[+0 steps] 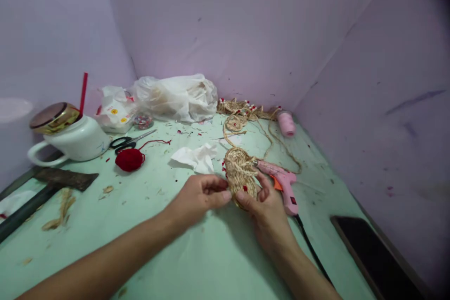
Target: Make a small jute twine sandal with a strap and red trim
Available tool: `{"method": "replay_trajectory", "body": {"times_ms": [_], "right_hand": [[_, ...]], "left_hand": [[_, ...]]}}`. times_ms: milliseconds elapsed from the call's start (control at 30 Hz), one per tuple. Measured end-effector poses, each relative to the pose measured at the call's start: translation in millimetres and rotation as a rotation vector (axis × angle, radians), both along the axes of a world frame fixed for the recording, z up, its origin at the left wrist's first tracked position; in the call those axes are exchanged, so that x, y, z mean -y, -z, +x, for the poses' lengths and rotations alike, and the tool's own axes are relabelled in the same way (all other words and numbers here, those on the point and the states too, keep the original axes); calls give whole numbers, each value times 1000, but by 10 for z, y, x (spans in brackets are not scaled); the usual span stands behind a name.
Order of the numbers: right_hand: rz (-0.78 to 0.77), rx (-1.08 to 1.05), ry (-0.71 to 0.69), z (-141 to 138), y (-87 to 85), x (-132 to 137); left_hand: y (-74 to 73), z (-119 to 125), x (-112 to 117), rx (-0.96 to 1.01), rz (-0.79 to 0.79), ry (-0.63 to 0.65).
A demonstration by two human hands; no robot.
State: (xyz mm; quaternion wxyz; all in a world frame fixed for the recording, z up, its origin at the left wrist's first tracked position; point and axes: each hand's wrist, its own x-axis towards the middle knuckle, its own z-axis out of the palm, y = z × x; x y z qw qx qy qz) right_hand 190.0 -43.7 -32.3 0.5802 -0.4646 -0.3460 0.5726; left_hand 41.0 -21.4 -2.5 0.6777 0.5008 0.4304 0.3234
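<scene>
A pale purple left wall (pixel 59 23), back wall (pixel 225 23) and right wall (pixel 379 159) stand around a light green table (pixel 176 262). Dark specks dot the back wall; bluish smudges streak the right one. The light is soft.

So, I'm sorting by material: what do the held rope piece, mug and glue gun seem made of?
Rope piece: matte plant fibre, probably jute; coarse tan strands show. Mug: smooth, slightly shiny white, perhaps ceramic or enamel. Glue gun: smooth pink body, likely plastic.
</scene>
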Motion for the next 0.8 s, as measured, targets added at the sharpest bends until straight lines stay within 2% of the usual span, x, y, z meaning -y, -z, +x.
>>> {"method": "replay_trajectory", "body": {"times_ms": [67,167,200,267,300,367,433,500,600,800], "right_hand": [[54,27,-90,-47,21,32],[72,128,-211,-10,-12,73],[81,211,-200,33,-36,84],[174,468,-20,137,-91,105],[262,598,91,185,-116,117],[450,828,191,245,-150,145],[614,1021,198,252,-156,169],[702,1144,167,226,-146,183],[699,1176,131,192,-137,183],[546,1065,146,204,-133,155]], "left_hand": [[19,53,55,-18,125,-56],[11,11,36,-162,242,-122],[3,-20,16,-220,272,-126],[-9,-78,-19,-340,328,-134],[-9,-95,-27,-399,350,-142],[3,-98,-21,-497,382,-133],[24,-66,13,-554,394,-88],[42,-25,59,-588,400,-47],[50,14,110,-592,399,-20],[49,-10,95,-527,346,-2]]}}
